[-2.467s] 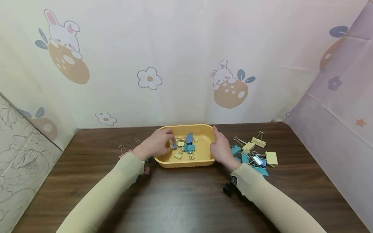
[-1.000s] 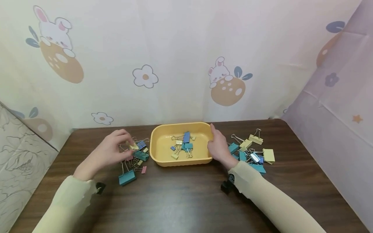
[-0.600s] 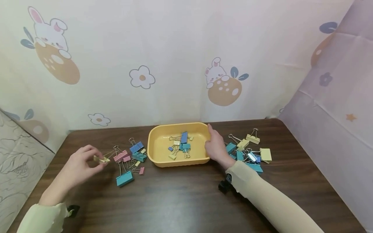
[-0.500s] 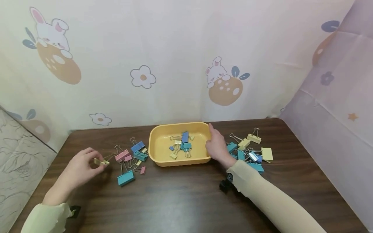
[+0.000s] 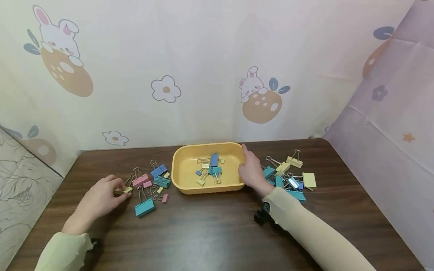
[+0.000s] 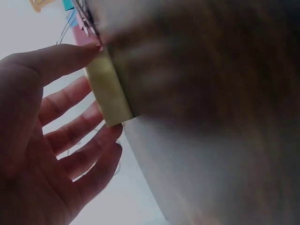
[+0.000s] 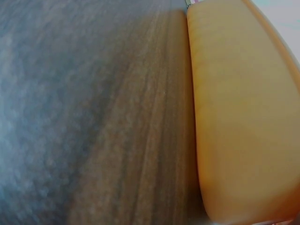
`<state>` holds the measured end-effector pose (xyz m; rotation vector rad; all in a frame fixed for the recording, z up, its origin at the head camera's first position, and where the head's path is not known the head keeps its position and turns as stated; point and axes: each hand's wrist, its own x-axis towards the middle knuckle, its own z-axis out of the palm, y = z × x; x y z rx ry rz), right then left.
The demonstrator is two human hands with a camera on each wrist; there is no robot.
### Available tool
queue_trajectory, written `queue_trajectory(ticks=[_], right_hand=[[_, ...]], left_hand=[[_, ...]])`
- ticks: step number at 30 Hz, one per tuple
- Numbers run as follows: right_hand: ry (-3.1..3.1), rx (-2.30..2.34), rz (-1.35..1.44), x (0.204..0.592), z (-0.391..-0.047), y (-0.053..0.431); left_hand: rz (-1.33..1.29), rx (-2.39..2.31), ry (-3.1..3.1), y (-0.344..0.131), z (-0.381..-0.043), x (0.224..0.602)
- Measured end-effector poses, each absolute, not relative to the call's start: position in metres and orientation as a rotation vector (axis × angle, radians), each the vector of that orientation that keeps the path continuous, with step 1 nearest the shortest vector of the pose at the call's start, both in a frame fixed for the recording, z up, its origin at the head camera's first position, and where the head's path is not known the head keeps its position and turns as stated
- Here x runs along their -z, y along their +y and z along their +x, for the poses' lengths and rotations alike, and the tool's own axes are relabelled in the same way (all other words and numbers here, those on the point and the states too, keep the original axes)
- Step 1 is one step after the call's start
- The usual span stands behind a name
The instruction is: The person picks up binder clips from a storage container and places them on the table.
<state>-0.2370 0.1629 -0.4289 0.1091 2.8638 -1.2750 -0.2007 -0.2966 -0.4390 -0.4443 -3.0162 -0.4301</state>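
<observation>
My left hand (image 5: 103, 197) pinches a large yellow binder clip (image 5: 127, 189) low over the table, at the left of a loose group of clips. In the left wrist view, the thumb and fingertips hold the ends of this clip's yellow spine (image 6: 108, 89). My right hand (image 5: 252, 171) grips the right rim of a yellow plastic tray (image 5: 203, 190), index finger along the edge. Several small and medium binder clips in blue, teal and yellow, among them a blue clip (image 5: 214, 160), lie inside the tray. The right wrist view shows just the tray's side wall (image 7: 243, 112) and the table.
Left of the tray lie a pink clip (image 5: 140, 180), a blue clip (image 5: 158, 171), a large teal clip (image 5: 145, 207) and smaller ones. Several teal, yellow and blue clips, including a yellow clip (image 5: 309, 180), lie right of it. A patterned curtain (image 5: 203, 120) hangs behind the table.
My left hand has moved from inside the tray out to the left, carrying a yellow clip, and has now lowered it beside the pink clip. The right hand stays on the tray.
</observation>
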Motion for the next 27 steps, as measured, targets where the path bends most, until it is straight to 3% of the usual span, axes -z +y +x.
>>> queue_trajectory(ticks=[10, 27], right_hand=[[2.898, 1.251, 0.084, 0.43, -0.238, 0.163], [2.893, 1.25, 0.074, 0.431, -0.238, 0.164]], left_hand=[[-0.493, 0.434, -3.002, -0.28, -0.206, 0.412], [-1.061, 0.391, -2.915, -0.156, -0.244, 0.368]])
